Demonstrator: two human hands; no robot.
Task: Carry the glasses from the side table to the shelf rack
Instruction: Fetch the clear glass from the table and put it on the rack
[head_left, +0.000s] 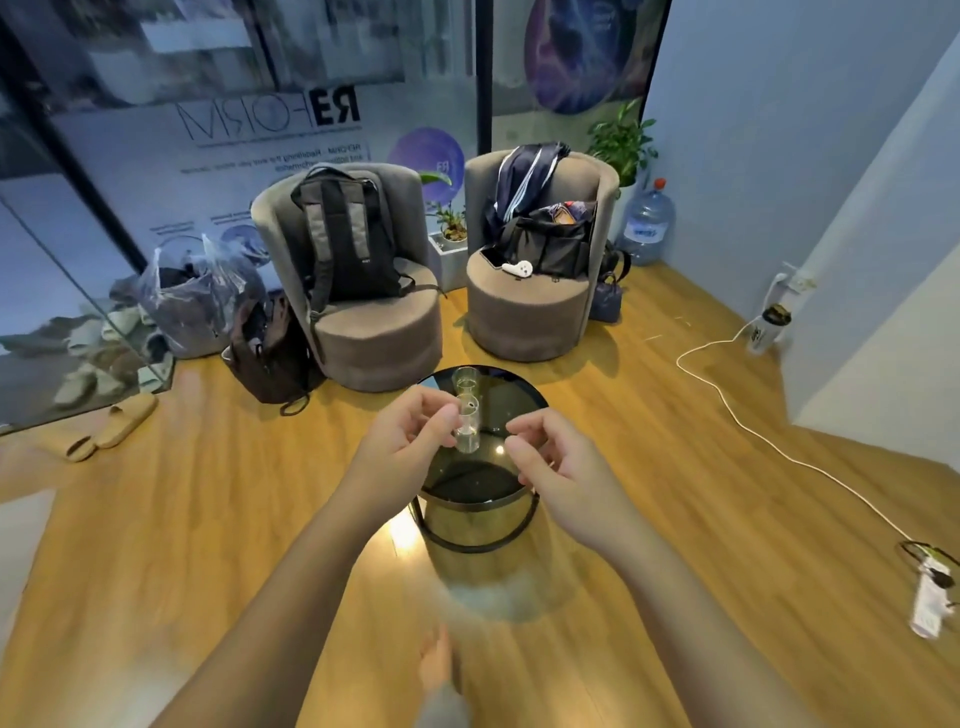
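Observation:
Two small clear glasses stand in a row on the round dark-topped side table (501, 395). The far glass (466, 380) stands free near the table's back edge. My left hand (402, 441) has its thumb and fingertips closed on the left side of the near glass (467, 434), whose base is at the tabletop. To the right of that glass, a little apart from it, my right hand (550, 460) hovers with loosely curled fingers and holds nothing. No shelf rack is in view.
Two grey round armchairs stand behind the table, the left chair (374, 322) holding a backpack and the right chair (530, 306) holding bags. More bags (270, 348) and slippers (111, 426) lie at the left. A white cable (779, 447) and power strip (930, 597) cross the wooden floor at the right.

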